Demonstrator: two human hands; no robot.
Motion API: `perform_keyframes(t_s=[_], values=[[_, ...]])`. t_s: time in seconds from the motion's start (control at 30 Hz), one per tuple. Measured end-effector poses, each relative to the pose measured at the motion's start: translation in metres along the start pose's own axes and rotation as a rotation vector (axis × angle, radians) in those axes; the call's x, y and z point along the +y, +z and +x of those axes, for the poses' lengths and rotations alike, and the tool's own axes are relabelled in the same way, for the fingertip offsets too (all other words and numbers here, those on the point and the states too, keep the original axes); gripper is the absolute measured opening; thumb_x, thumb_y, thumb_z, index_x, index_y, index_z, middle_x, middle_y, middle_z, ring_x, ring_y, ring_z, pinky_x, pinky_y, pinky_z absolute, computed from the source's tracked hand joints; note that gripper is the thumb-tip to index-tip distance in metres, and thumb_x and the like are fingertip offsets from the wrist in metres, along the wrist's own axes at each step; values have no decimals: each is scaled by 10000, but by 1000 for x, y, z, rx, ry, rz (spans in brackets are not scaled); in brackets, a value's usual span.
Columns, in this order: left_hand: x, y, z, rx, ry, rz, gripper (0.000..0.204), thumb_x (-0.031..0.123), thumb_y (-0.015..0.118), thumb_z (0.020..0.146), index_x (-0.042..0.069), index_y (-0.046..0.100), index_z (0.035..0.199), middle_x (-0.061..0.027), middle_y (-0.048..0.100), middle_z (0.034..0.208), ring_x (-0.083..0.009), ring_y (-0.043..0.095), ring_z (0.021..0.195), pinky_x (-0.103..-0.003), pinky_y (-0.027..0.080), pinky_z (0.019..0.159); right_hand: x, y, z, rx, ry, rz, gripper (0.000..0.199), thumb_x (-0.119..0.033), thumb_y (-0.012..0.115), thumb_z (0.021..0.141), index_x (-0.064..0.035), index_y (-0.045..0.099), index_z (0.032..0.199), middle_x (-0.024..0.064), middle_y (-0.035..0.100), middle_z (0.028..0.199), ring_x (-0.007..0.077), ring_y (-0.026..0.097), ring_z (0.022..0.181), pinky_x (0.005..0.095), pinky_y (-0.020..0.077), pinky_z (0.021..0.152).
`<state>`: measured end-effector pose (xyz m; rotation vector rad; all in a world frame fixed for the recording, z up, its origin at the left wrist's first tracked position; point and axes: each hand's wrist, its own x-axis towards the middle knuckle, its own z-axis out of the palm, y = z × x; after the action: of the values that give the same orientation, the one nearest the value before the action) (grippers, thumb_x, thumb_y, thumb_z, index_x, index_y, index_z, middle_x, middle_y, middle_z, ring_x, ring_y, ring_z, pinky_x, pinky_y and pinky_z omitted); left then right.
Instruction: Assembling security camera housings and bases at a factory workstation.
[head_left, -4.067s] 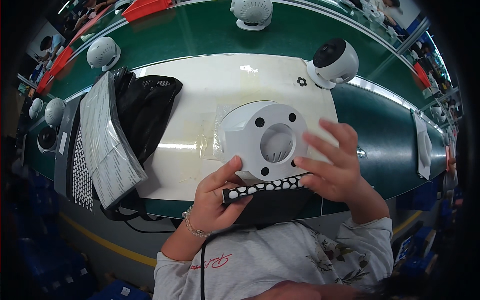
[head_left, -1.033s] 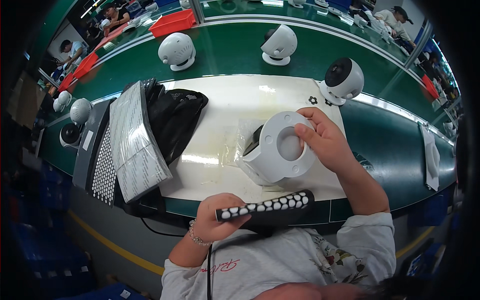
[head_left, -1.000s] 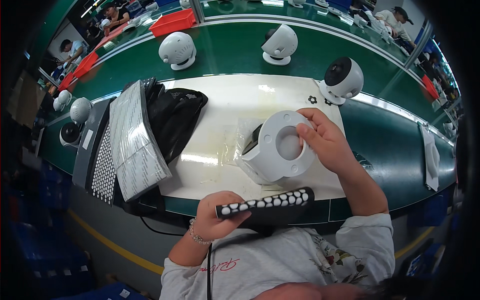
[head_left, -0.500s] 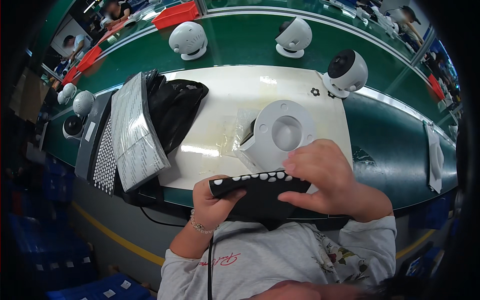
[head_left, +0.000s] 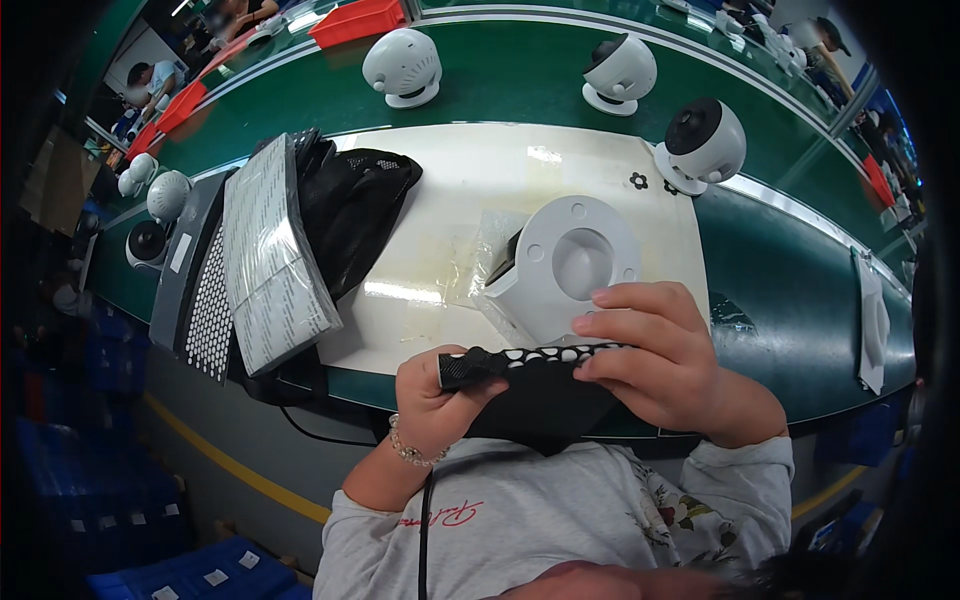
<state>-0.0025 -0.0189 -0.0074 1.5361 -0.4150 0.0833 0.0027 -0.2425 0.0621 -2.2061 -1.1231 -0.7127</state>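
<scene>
A black sheet dotted with round white pads (head_left: 545, 356) is held up edge-on before my chest, above the near edge of the table. My left hand (head_left: 433, 395) pinches its left end, where a dark part bulges up beside the thumb. With thumb and fingers, my right hand (head_left: 655, 345) grips the sheet's right end. Its upper fingers reach toward a white plastic base (head_left: 543, 292) with a round hollow and small round recesses in its rim. That base lies on clear plastic film (head_left: 495, 250) just beyond the sheet.
At left lie a wrapped pale stack (head_left: 268, 260), a dotted sheet (head_left: 207, 315) and a black mesh bag (head_left: 350, 210). White round fan-like devices (head_left: 403, 68) stand along the back, one (head_left: 700, 140) at the mat's right corner. Red trays (head_left: 358, 22) sit farther off, near other people.
My right hand has closed onto the right end of the dotted sheet. The sheet has turned more edge-on, and a dark part now covers the dots near my left hand.
</scene>
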Motion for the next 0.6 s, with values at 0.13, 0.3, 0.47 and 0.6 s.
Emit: perform_keyframes(t_s=[0.13, 0.3, 0.47, 0.6], values=[[1, 1, 1, 2, 20, 11, 142, -18, 690, 666, 5, 634, 795, -43, 603, 695, -91, 547, 578, -208, 406, 511, -4, 4, 2, 78, 19, 62, 231, -75, 744, 577, -99, 558, 711, 74, 590, 926, 253, 540, 907, 326, 391, 682], [3, 3, 5, -68, 87, 118, 157, 3, 702, 646, 24, 640, 789, -53, 568, 637, -129, 526, 524, -234, 383, 476, 0, 16, 3, 23, -5, 153, 535, -13, 714, 609, -118, 442, 1058, 58, 602, 833, 237, 553, 814, 337, 376, 648], [4, 5, 8, -92, 112, 179, 170, 23, 705, 640, 45, 642, 796, -54, 542, 604, -165, 506, 500, -259, 376, 464, 0, 15, -1, 73, -118, 266, 704, 65, 634, 653, -133, 273, 1225, 48, 585, 776, 223, 552, 790, 329, 382, 613], [8, 10, 11, -100, 200, 235, 164, 31, 698, 646, 55, 628, 792, -54, 529, 590, -200, 510, 508, -283, 384, 472, -3, 10, 15, 93, 48, 529, 776, 93, 558, 703, -132, 118, 1301, 100, 535, 920, 218, 552, 821, 290, 412, 663]])
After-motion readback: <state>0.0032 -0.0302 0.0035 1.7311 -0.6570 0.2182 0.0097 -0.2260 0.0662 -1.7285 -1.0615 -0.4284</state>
